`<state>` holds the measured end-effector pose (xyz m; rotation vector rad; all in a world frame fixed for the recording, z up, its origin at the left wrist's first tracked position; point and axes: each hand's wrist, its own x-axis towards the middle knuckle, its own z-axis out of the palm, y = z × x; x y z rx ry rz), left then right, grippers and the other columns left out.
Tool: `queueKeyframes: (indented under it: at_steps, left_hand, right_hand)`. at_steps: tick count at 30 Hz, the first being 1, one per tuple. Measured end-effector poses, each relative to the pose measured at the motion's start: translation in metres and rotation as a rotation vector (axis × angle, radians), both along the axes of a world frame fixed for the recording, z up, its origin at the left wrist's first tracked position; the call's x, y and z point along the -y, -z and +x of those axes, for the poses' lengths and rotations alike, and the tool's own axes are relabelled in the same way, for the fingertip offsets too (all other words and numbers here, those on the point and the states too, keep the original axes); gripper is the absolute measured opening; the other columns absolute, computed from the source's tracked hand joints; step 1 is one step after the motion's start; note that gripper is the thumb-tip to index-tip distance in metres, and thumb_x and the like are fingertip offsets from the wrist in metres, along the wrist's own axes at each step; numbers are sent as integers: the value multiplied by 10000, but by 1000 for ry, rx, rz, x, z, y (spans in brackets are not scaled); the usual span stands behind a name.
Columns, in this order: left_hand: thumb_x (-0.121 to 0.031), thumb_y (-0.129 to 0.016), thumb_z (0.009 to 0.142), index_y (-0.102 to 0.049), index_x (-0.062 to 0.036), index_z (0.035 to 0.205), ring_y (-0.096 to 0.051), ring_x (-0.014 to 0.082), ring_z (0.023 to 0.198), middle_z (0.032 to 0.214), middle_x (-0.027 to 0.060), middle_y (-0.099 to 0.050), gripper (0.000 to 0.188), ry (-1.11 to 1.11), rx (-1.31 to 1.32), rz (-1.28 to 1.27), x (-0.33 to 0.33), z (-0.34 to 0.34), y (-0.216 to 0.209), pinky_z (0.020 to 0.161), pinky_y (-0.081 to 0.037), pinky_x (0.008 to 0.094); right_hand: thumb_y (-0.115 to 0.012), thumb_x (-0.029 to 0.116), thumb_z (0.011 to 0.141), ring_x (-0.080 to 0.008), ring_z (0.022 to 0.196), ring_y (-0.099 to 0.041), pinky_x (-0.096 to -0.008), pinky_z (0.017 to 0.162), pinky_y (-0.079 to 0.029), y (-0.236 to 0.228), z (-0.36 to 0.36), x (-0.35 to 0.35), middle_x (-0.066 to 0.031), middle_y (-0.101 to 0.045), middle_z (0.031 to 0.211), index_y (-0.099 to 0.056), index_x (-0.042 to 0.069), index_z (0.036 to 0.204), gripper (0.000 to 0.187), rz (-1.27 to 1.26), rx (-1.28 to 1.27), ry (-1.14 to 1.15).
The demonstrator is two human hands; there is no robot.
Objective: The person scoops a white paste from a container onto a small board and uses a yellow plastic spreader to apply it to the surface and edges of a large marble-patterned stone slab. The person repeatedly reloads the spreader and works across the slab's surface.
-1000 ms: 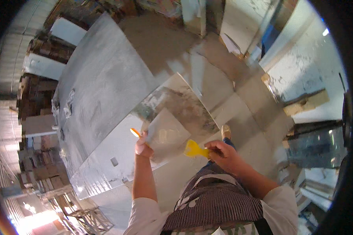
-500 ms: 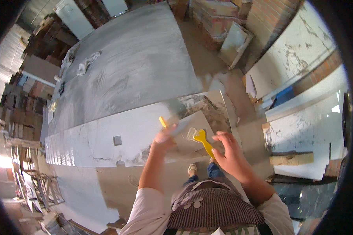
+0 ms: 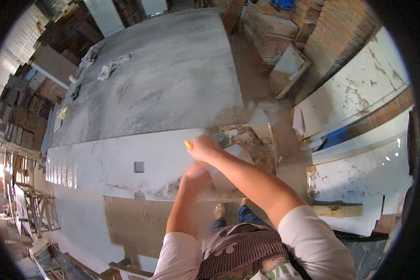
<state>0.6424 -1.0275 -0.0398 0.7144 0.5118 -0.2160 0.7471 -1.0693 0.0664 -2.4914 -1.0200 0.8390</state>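
My right hand (image 3: 205,149) reaches across over the pale slab (image 3: 102,161), its fingers closed. A short yellow end (image 3: 188,144) of a tool sticks out at its left side; the rest of the tool is hidden in or behind the hand. Just below and nearer to me is my left hand (image 3: 196,173), smeared by motion, partly behind my right wrist. Its fingers cannot be made out. Under my right forearm lies a smaller pale sheet (image 3: 238,154), next to the dark marbled part (image 3: 247,135) of the slab.
Beyond the slab spreads a large grey dusty surface (image 3: 168,70), with crumpled pale cloth or film (image 3: 113,66) on it. A square cutout (image 3: 139,166) shows in the slab. Panels (image 3: 354,88) lean on the right, near a brick wall (image 3: 345,28). Wooden frames (image 3: 37,212) stand at left.
My right hand has swung left from the yellow comb-edged scraper it was at, to beside the left hand. That scraper's head is out of sight now. The view has shifted slightly.
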Motion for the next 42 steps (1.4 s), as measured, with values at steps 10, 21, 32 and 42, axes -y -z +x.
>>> queueKeyframes:
  at_steps: [10,21,32,42]
  left_hand:
    - [-359,-553,917,-463,-22,1326,-516,339,1197,1314,161,-527,538,179,-9,-201,-5,-3,-16,979,-411,526]
    - [-290,-633,872,-461,23,1305,-544,370,1149,1255,197,-558,561,5,-51,-139,-8,-10,-15,961,-429,519]
    - [-311,-688,826,-521,23,1246,-553,373,1139,1220,206,-583,562,-1,-130,-196,-8,-7,-19,972,-424,535]
    - [-285,-671,843,-548,21,1215,-562,362,1133,1216,195,-590,497,-17,-84,-201,-10,-9,-12,980,-422,533]
  right_hand:
    - [-472,331,991,-103,555,-532,-236,501,-460,-24,149,208,-12,-544,737,-565,42,1109,325,910,-740,715]
    - [-471,239,985,-127,621,-554,-291,527,-448,68,132,290,-67,-607,758,-500,54,1297,364,285,-178,628]
    - [-475,78,929,-338,908,-639,-381,775,-507,75,115,262,-216,-627,1108,-535,25,1259,340,574,106,556]
    - [-576,116,866,-239,582,-639,-351,515,-476,54,108,267,-180,-659,740,-614,57,1199,340,444,145,410]
